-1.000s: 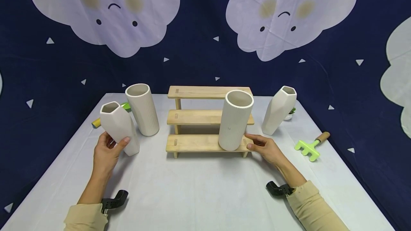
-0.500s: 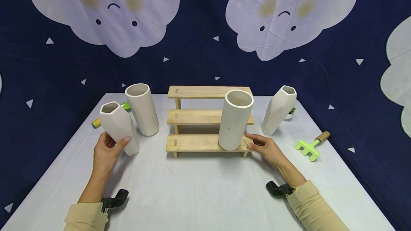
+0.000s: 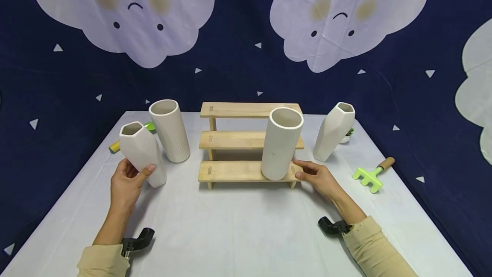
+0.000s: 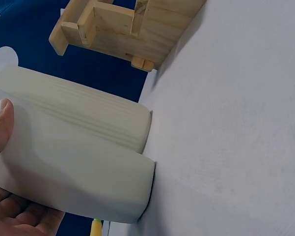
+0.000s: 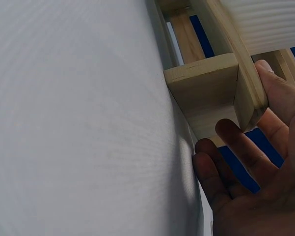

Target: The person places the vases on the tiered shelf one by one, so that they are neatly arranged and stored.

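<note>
My left hand [image 3: 126,187] holds a white faceted vase [image 3: 141,151] near the left side of the table, thumb on its near face and fingers behind. The vase's base is at the white cloth, as the left wrist view also shows. A white ribbed vase [image 3: 173,134] stands just behind it. At the centre is a three-step wooden shelf [image 3: 230,171], with a white cylindrical vase [image 3: 280,151] upright on the right part of its lowest step. My right hand [image 3: 316,178] pinches that step's right end, the thumb [image 5: 277,86] on top and fingers underneath.
Another white faceted vase [image 3: 333,131] stands right of the shelf, partly hiding a small potted plant [image 3: 346,138]. A green toy rake [image 3: 370,178] lies near the table's right edge. Behind the left vases, a green tool with a yellow handle [image 3: 114,147] is partly hidden.
</note>
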Tool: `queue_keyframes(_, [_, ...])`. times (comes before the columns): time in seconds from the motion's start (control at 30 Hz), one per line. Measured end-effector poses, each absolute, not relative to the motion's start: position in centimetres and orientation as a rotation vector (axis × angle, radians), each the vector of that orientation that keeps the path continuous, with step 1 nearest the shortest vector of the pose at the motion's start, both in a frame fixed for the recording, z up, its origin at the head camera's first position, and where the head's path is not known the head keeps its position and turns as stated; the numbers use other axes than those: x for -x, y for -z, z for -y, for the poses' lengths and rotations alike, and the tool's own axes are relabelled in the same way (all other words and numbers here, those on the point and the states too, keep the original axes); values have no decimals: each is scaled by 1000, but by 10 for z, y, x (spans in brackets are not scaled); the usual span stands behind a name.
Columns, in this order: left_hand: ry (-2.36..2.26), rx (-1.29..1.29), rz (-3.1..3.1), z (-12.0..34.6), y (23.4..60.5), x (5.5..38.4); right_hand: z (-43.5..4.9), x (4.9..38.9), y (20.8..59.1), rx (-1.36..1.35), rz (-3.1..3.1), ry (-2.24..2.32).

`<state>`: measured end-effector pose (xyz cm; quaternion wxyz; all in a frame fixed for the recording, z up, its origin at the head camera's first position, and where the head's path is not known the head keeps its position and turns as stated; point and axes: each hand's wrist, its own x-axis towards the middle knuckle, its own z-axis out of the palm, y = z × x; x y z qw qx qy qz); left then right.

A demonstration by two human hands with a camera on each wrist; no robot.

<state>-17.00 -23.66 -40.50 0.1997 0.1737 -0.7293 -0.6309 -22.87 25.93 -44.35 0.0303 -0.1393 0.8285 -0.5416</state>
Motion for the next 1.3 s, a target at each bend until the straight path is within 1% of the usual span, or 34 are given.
queue_keyframes(0.5, [1787,-530,2084,229,391,160,-259,228,444,430,-2554,1673])
queue_keyframes(1.03, [1875,-335,2083,203,365,149,-260,229,443,415,-2561,1656])
queue_keyframes(1.3, [1847,-258,2193,187,351,146,-260,228,442,417,-2557,1661])
